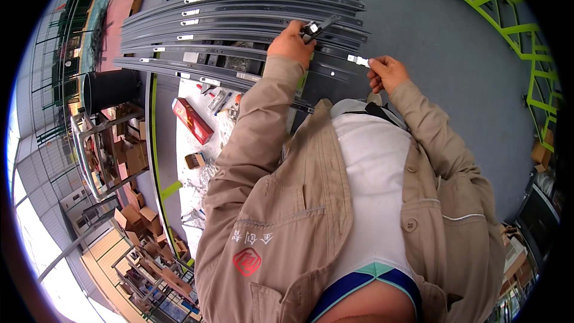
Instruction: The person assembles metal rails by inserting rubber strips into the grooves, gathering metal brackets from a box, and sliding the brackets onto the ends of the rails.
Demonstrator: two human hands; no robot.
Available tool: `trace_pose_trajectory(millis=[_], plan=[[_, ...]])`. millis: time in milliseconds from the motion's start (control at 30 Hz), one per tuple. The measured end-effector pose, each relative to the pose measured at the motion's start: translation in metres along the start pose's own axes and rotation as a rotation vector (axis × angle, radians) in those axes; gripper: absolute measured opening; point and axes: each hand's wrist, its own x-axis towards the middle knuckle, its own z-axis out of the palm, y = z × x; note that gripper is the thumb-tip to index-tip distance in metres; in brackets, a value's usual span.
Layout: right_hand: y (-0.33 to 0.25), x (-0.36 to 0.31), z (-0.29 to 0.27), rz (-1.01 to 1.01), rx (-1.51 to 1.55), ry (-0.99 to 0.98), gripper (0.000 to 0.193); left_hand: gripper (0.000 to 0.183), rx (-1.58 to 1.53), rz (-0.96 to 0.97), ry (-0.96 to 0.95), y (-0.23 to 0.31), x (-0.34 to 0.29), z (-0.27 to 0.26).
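Observation:
Long dark grey metal profiles lie side by side across a bench, several with small silver brackets on them. Over their right part, my left hand is closed around a short dark metal piece with a shiny fitting; its exact kind is unclear. Beyond the profiles' right ends, my right hand pinches a small silver metal bracket between thumb and fingers. The bracket points left, toward the profiles, and is held in the air.
A white-covered surface beside my left arm carries a red box, a small open carton and loose hardware. Farther left stand a black bin and a metal cart. A lime-green rack stands at right.

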Motion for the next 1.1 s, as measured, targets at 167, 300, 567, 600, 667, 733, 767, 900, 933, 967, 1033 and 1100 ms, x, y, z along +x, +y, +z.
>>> trace_pose_trajectory(millis=[167,300,567,600,667,733,767,900,933,967,1033,1100], plan=[[-0.002,0.002,0.006,-0.016,-0.052,0.040,0.031,0.037,0.133,0.162,0.009,-0.006,0.005,0.019],[0.000,0.003,0.006,-0.042,-0.092,0.071,0.032,0.037,0.107,0.192,0.044,-0.014,0.007,0.026],[0.000,0.003,0.005,-0.059,-0.082,0.078,0.033,0.040,0.068,0.159,0.022,-0.014,0.014,0.024],[-0.001,0.004,0.004,-0.056,-0.097,0.073,0.033,0.040,0.078,0.157,0.022,-0.014,0.014,0.023],[-0.003,0.004,0.002,-0.043,-0.113,0.063,0.032,0.041,0.084,0.152,0.025,-0.015,0.016,0.023],[-0.004,0.004,0.000,-0.021,-0.114,0.057,0.031,0.042,0.075,0.147,0.024,-0.017,0.017,0.024],[-0.003,0.004,-0.002,-0.014,-0.116,0.039,0.031,0.042,0.075,0.150,0.024,-0.017,0.017,0.024],[0.005,0.006,-0.005,-0.008,-0.060,0.011,0.029,0.042,0.069,0.161,0.027,-0.019,0.017,0.025],[0.006,0.006,-0.005,-0.012,-0.029,0.013,0.028,0.042,0.067,0.162,0.028,-0.019,0.016,0.025],[0.006,0.006,-0.006,-0.017,-0.033,0.021,0.028,0.042,0.068,0.161,0.024,-0.019,0.017,0.025],[0.006,0.007,-0.008,-0.027,-0.042,0.037,0.027,0.042,0.071,0.157,0.017,-0.019,0.017,0.025],[0.008,0.010,-0.014,-0.020,-0.060,0.034,0.026,0.042,0.076,0.144,0.012,-0.018,0.017,0.025]])
